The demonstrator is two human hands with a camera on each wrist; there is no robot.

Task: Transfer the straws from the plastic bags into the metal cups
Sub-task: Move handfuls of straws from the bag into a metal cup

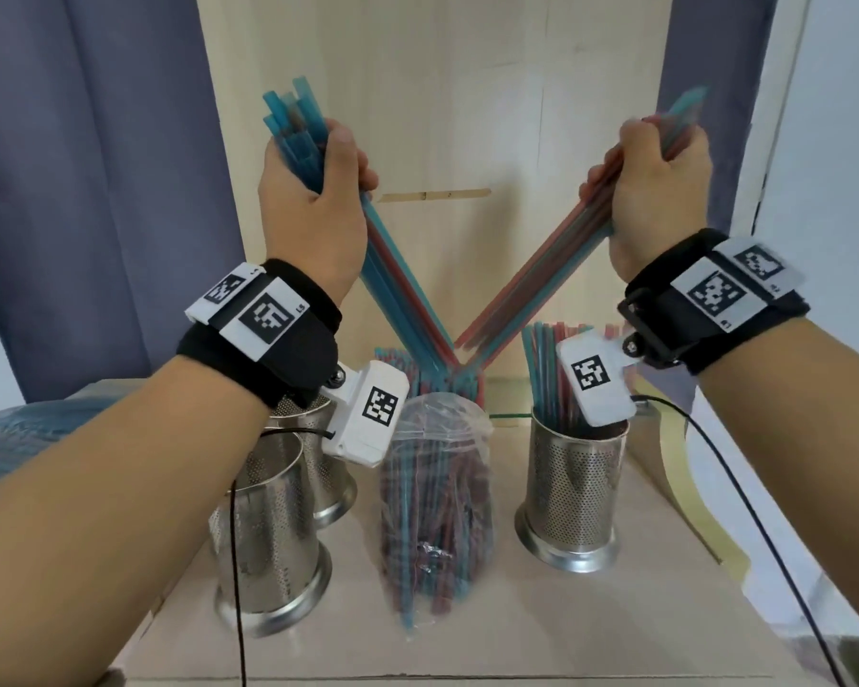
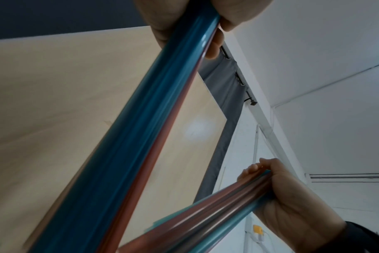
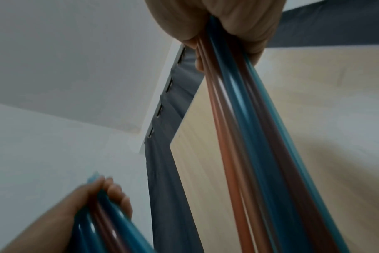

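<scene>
Each grip is clamped on its own fistful: the left hand [image 1: 313,190] wraps a bundle of straws [image 1: 398,285] near its top, the right hand [image 1: 660,190] another; both rise from the plastic bag [image 1: 437,488] between metal cups [image 1: 574,493], light, slick, bendy, likely to fan loose

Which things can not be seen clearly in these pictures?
- Head view: the rear left metal cup is mostly hidden by the left wrist camera; its contents cannot be told.
- Head view: the lower ends of both straw bundles meet behind the plastic bag.
- Right wrist view: the left hand is blurred, its fingers unclear.
</scene>
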